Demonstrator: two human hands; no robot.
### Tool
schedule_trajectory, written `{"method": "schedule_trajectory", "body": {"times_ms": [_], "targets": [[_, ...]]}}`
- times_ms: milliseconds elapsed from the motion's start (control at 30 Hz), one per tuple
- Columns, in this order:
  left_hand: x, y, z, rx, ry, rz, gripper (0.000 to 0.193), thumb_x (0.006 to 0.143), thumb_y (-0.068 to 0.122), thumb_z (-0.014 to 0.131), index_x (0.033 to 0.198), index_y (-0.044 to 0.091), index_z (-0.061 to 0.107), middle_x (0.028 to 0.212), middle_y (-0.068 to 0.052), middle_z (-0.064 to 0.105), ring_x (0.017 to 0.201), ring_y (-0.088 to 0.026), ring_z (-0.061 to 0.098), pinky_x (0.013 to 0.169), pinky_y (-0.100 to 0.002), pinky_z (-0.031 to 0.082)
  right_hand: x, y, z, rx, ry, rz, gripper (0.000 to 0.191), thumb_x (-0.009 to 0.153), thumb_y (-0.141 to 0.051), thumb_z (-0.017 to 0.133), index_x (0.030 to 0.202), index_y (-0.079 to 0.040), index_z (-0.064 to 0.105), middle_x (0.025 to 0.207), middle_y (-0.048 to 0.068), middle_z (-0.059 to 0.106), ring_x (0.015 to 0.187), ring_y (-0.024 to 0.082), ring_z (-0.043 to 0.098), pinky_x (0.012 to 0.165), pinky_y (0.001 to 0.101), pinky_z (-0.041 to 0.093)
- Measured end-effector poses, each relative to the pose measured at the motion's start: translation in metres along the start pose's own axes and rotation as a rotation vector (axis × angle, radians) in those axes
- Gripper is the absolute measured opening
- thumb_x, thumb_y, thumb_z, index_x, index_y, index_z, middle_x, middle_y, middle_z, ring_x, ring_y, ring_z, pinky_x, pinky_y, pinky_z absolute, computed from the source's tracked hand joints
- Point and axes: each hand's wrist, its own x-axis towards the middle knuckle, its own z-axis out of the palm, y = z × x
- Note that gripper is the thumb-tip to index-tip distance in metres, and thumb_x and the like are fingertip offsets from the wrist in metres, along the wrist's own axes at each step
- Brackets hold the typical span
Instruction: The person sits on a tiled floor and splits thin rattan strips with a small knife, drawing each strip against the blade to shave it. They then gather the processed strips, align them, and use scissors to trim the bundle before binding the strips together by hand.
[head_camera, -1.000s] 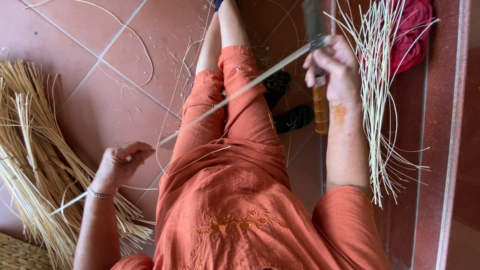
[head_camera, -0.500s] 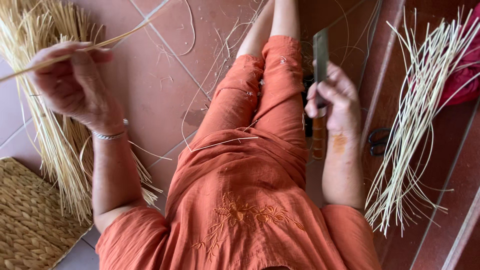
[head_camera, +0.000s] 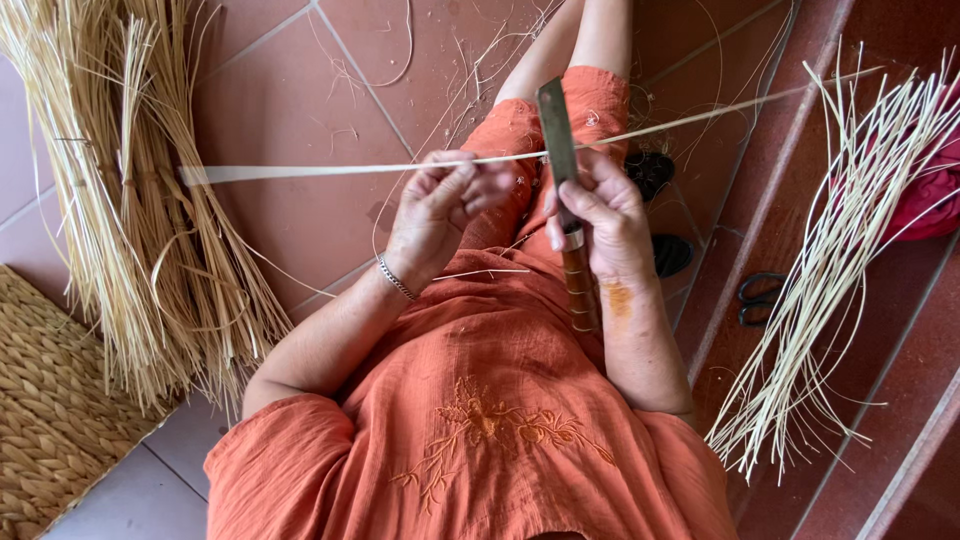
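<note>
I am seeing the left hand (head_camera: 440, 215) pinching a pale reed strip (head_camera: 330, 171) just beside the right hand (head_camera: 600, 215), which is gripping a knife (head_camera: 562, 150) upright.

A home weaving spot: tiled floor (head_camera: 300, 90), straw bundles (head_camera: 130, 200), woven mat (head_camera: 50, 400)

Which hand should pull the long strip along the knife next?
Probably the left hand: it already pinches the pale strip beside the blade. The right hand is busy gripping the knife upright.
</note>
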Motion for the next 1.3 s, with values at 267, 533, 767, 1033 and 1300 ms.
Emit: {"method": "schedule_trajectory", "body": {"times_ms": [267, 533, 767, 1033, 1300], "targets": [[-0.037, 0.048, -0.011, 0.798, -0.29, 0.367, 0.026, 0.114, 0.026, 0.061, 0.115, 0.001, 0.068, 0.11, -0.012, 0.071, 0.1, -0.02, 0.069, 0.088, -0.032, 0.06, -0.013, -0.033, -0.031, -0.14, 0.107, -0.044, 0.034, 0.106, -0.002, 0.059, 0.14, -0.002, 0.058, 0.091, 0.015, 0.067, 0.061, 0.022, 0.06, 0.057, 0.032, 0.05], [-0.018, 0.052, -0.017, 1.331, -0.255, 0.363, 0.015, 0.105, 0.01, 0.065, 0.118, 0.005, 0.071, 0.096, -0.007, 0.065, 0.084, -0.018, 0.062, 0.075, -0.032, 0.051, -0.018, -0.038, -0.027, -0.089, 0.161, -0.156, 0.037, 0.106, -0.001, 0.059, 0.142, -0.003, 0.057, 0.09, 0.016, 0.066, 0.058, 0.023, 0.059, 0.056, 0.0331, 0.049], [-0.019, 0.028, -0.014, 1.258, -0.23, 0.324, 0.01, 0.098, 0.004, 0.072, 0.107, 0.005, 0.073, 0.081, -0.006, 0.056, 0.07, -0.015, 0.054, 0.064, -0.032, 0.047, -0.019, -0.015, -0.007, -0.264, 0.062, 0.031, 0.038, 0.098, -0.003, 0.062, 0.135, -0.005, 0.053, 0.089, 0.012, 0.068, 0.06, 0.017, 0.062, 0.049, 0.0302, 0.053], [-0.017, 0.016, -0.017, 1.173, -0.312, 0.252, 0.01, 0.098, 0.008, 0.073, 0.106, 0.004, 0.07, 0.088, -0.004, 0.066, 0.076, -0.013, 0.064, 0.07, -0.03, 0.053, -0.017, 0.021, 0.011, -0.36, 0.008, 0.054, 0.024, 0.105, -0.007, 0.059, 0.125, 0.001, 0.049, 0.089, 0.012, 0.069, 0.058, 0.013, 0.062, 0.051, 0.0214, 0.047], [-0.027, 0.026, -0.04, 0.989, -0.363, 0.013, 0.009, 0.1, 0.01, 0.07, 0.107, 0.004, 0.071, 0.092, 0.002, 0.068, 0.089, -0.007, 0.063, 0.081, -0.026, 0.056, -0.019, 0.005, -0.001, -0.307, 0.035, 0.012, 0.019, 0.103, -0.004, 0.064, 0.116, 0.002, 0.052, 0.088, 0.015, 0.069, 0.06, 0.017, 0.063, 0.055, 0.0262, 0.053]]}}
